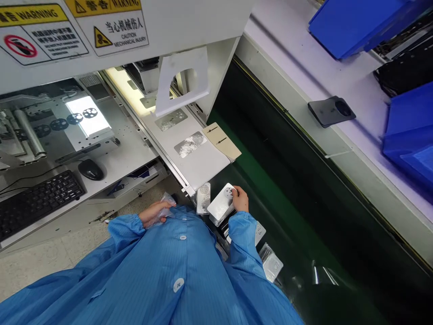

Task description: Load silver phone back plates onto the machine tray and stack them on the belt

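Note:
My left hand (153, 214) is closed around crumpled clear plastic (166, 199), close to the front of my blue coat. In my right hand (240, 199), thumb and fingers grip a silver phone back cover (219, 204) by its end with the round cluster of camera holes. Beneath it lie more covers, partly hidden by the held one. Just left of it rests a patterned silver cover (203, 197) that looks wrapped in plastic. Two covers with a shiny pattern, the nearer cover (190, 144) and the farther cover (171, 120), lie flat on the pale belt (206, 168).
A white machine housing with warning labels (118, 27) overhangs the belt. A tan flap (221, 141) sits at the belt's right side. Keyboard (40, 203) and mouse (90, 169) are on the left. Across the dark green conveyor (287, 180) stand blue bins (358, 27) and a dark phone cover (329, 111).

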A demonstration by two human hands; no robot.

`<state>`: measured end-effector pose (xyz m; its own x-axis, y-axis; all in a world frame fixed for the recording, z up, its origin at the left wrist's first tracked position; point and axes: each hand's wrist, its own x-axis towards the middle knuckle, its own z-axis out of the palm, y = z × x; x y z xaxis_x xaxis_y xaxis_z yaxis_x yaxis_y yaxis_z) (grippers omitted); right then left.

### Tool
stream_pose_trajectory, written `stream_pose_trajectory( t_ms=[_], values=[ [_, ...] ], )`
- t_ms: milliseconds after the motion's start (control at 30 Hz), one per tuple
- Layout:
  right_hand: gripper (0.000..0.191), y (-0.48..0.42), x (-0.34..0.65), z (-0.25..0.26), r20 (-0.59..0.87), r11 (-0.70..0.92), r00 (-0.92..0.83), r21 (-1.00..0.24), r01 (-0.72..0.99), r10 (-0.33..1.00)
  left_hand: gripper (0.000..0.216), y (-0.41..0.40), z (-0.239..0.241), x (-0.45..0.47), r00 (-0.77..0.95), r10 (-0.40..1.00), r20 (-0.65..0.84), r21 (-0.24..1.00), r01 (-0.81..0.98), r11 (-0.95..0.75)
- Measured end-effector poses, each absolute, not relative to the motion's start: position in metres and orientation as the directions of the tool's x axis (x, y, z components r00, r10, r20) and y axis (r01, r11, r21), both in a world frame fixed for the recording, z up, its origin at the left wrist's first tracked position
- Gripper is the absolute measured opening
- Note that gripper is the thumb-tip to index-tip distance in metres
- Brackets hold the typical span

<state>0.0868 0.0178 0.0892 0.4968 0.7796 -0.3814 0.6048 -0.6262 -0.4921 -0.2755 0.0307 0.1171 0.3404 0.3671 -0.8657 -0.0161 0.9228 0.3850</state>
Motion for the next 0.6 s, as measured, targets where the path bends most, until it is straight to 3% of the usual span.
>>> stream_pose_trajectory(
  t_ms=[133, 267, 367, 467, 533, 600],
  values=[
    [0.03, -0.008, 0.093, 0.063, -0.4, -0.742, 0.628, -0.291, 0.604, 0.667, 0.012, 0.038, 0.092, -0.259, 0.328, 0.319, -0.889, 0.309, -0.083, 0.948],
    [0.032, -0.015, 0.087, 0.049, -0.312, -0.753, 0.69, -0.168, 0.636, 0.653, 0.011, 0.041, 0.075, -0.236, 0.312, 0.288, -0.905, 0.291, -0.04, 0.956],
    [0.037, -0.004, 0.07, 0.046, -0.309, -0.676, 0.611, -0.177, 0.716, 0.728, 0.012, 0.036, 0.059, -0.215, 0.277, 0.265, -0.924, 0.287, 0.043, 0.957],
    [0.042, 0.018, 0.034, 0.04, -0.384, -0.515, 0.402, -0.26, 0.817, 0.831, 0.016, 0.028, 0.037, -0.192, 0.21, 0.246, -0.946, 0.28, 0.148, 0.949],
    [0.065, 0.031, 0.004, 0.033, -0.454, -0.506, 0.343, -0.309, 0.805, 0.822, 0.02, 0.025, 0.023, -0.179, 0.175, 0.246, -0.953, 0.28, 0.211, 0.937],
    [0.089, 0.04, -0.022, 0.025, -0.528, -0.622, 0.406, -0.334, 0.708, 0.746, 0.021, 0.023, 0.013, -0.171, 0.164, 0.263, -0.951, 0.298, 0.255, 0.92]
  ],
)
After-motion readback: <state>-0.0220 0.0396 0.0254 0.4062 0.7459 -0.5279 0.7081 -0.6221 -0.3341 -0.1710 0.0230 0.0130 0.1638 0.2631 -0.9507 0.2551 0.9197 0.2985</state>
